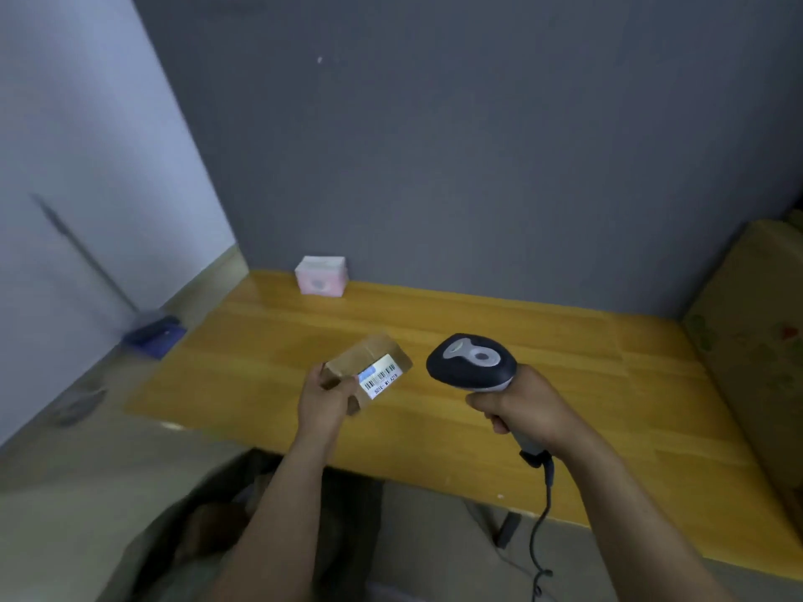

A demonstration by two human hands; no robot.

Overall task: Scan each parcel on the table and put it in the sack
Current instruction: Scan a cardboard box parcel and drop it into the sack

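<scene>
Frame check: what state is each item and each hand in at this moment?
Small brown cardboard parcel: held up, white barcode label facing the camera.
Left hand: grips the parcel's near end.
Dark corded handheld scanner: held right of the parcel, not touching it.
Right hand: grips the scanner's handle.
Pink and white box: resting at the back of the yellow wooden table, by the wall.

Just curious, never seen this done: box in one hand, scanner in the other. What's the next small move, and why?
Probably swing the scanner onto the barcode label and trigger it: the left hand holds the parcel label-up, the right hand grips the scanner beside it.
</scene>
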